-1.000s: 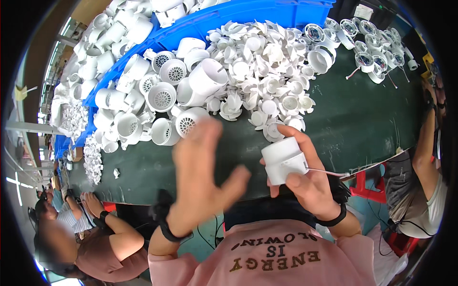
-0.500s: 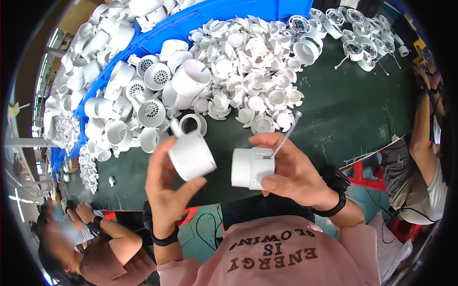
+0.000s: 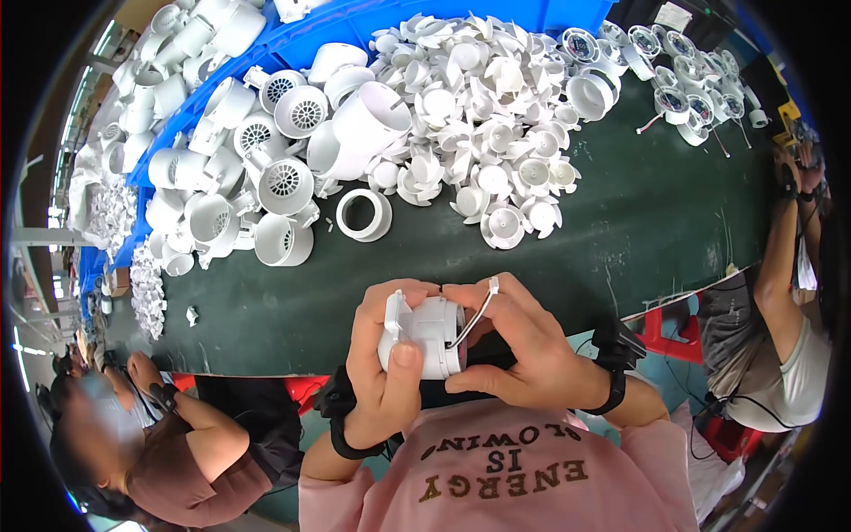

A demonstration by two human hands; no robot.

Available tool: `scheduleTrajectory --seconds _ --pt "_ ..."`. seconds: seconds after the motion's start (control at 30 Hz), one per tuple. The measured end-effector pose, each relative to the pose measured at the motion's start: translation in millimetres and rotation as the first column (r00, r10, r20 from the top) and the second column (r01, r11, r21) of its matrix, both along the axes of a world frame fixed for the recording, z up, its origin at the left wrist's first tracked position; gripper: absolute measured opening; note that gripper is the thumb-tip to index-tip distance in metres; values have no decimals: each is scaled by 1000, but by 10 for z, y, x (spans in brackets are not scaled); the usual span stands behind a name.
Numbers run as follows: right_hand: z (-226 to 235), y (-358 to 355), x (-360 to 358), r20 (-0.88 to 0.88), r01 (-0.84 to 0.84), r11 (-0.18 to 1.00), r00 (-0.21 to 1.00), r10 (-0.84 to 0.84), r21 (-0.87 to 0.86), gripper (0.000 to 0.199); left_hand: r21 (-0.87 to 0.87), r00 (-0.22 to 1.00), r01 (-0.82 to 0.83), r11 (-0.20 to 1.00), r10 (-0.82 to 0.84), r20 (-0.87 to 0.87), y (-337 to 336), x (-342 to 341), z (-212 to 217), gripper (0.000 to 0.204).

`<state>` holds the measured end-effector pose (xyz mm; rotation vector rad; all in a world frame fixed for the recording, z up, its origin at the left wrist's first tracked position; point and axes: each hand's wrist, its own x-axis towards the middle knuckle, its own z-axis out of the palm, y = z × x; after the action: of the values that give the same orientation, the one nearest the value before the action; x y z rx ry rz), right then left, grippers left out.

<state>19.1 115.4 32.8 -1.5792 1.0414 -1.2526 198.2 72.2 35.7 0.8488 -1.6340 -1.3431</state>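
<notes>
In front of my chest, just off the table's near edge, two white cylindrical parts meet end to end. My left hand (image 3: 381,355) is closed round a white plastic housing (image 3: 409,330) with a raised tab, its thumb pressed along the near side. At the other end my right hand (image 3: 532,355) grips a white round part (image 3: 453,356), thumb below and fingers above. A thin white wire lead (image 3: 472,321) with a small connector sticks up from the joint. How deep one part sits in the other is hidden by my fingers.
A white ring (image 3: 364,215) lies beyond my hands on the dark green table (image 3: 612,230). Behind it are piles of grilled housings (image 3: 284,184) and fan impellers (image 3: 496,137), with wired motor units (image 3: 683,97) far right. A blue bin (image 3: 355,27) stands behind. Co-workers sit both sides.
My hands have come together and drawn closer to my body. The housing and the wired part, apart before, now meet end to end. The view has shifted slightly.
</notes>
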Motion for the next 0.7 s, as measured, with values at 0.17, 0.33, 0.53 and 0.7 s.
scheduleTrajectory --seconds 0.17,0.33,0.53,0.7 --pt "-21 26 17 46 -54 995 998 51 87 70 -238 1000 -4 971 3 -5 -5 17 -125 39" --pt "-39 59 35 152 -93 983 986 69 159 68 -454 996 41 890 1 92 -35 51 -150 44" --pt "90 73 -7 -150 156 988 976 -157 -18 74 -62 988 12 998 -3 153 -46 -45 90 89" --pt "358 -39 -406 -314 19 994 948 -53 -112 69 353 969 -220 909 246 -30 -122 161 20 63"
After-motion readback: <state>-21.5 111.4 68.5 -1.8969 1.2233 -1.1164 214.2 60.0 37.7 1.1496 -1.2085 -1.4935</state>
